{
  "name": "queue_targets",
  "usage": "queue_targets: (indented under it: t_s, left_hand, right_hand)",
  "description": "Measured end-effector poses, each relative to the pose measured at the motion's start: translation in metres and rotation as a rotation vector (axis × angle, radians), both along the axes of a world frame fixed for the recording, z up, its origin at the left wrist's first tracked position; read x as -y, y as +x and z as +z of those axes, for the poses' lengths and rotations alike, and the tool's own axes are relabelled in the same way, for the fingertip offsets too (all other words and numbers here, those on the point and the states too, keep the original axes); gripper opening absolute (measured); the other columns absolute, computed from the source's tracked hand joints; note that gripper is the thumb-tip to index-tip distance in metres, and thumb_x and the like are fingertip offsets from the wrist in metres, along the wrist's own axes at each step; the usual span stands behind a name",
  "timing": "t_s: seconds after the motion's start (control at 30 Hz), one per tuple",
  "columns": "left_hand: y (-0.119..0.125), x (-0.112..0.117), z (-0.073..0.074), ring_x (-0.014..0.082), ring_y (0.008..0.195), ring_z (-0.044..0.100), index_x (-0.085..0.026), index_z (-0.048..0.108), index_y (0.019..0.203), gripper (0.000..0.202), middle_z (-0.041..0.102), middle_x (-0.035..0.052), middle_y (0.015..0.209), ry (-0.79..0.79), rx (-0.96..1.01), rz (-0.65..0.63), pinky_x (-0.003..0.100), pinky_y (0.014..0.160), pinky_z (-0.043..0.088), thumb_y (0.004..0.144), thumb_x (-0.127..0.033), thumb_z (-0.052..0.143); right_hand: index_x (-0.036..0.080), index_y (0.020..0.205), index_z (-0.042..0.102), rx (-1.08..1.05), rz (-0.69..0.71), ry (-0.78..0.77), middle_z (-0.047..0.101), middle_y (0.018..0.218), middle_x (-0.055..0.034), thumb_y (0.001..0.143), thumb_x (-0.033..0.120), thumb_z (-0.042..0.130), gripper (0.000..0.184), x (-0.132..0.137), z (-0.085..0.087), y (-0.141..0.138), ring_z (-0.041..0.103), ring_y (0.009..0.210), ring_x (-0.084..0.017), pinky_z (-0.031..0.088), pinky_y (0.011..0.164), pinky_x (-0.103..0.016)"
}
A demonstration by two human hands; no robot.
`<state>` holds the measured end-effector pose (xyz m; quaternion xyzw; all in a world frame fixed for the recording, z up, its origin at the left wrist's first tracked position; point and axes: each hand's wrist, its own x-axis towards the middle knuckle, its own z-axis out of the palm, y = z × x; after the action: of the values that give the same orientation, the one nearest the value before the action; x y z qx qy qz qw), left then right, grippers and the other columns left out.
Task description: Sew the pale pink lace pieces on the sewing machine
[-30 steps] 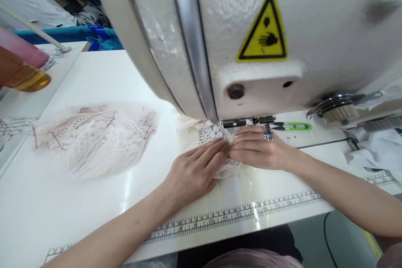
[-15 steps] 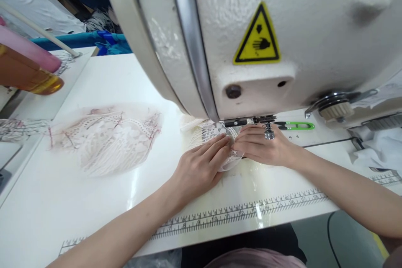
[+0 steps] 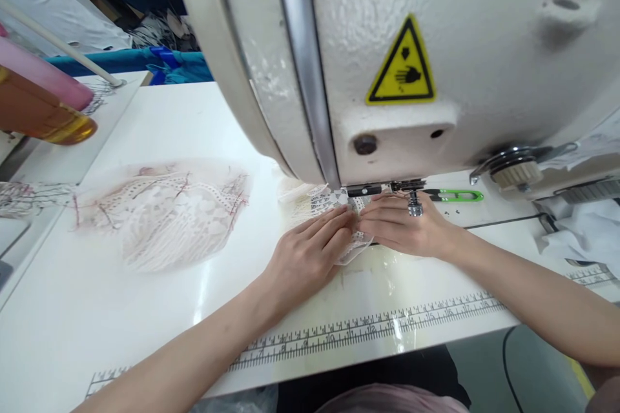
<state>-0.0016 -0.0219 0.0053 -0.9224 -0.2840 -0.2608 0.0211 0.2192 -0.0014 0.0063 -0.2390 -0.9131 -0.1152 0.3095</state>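
A small piece of white lace fabric (image 3: 357, 251) lies beneath the head of a sewing machine (image 3: 387, 77). My left hand (image 3: 314, 245) grips its left side, fingers together and slightly bent, its thumb mostly hidden. Against the lace's right side, my right hand (image 3: 409, 222) is closed, its fingertips almost touching those of the left. A knurled metal screw (image 3: 414, 204) of the machine stands in front of my right hand. The needle and the stitching spot are hidden behind my fingers and the machine. More sheer white material (image 3: 295, 197) lies left of the presser area.
Another lace piece with dark red threads (image 3: 179, 213) lies on the white table (image 3: 145, 322) at left. Green thread snips (image 3: 460, 195) lie beyond my right hand. A printed ruler (image 3: 334, 335) runs along the front edge. Thread cones (image 3: 53, 116) stand at left; a person in white (image 3: 48, 0) is behind.
My view has shifted slightly, so the machine head appears a little farther right. Both hands keep their hold on the lace, which shows little visible movement.
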Motion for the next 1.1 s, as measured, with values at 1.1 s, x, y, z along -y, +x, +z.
queue_targets:
  t_s: [1.1]
  left_hand:
    - [-0.004,-0.006,0.001,0.0248,0.111,0.064,-0.010,0.059,0.105,0.023,0.065,0.0134,0.122,-0.060,-0.086,0.199,0.035,0.090,0.057,0.086,-0.012,0.048]
  right_hand:
    - [0.021,0.103,0.065,0.130,-0.055,-0.201,0.070,0.104,-0.0023,0.093,0.005,0.044,0.028,0.002,-0.012,-0.012,0.062,0.095,-0.013,0.050,0.086,-0.030]
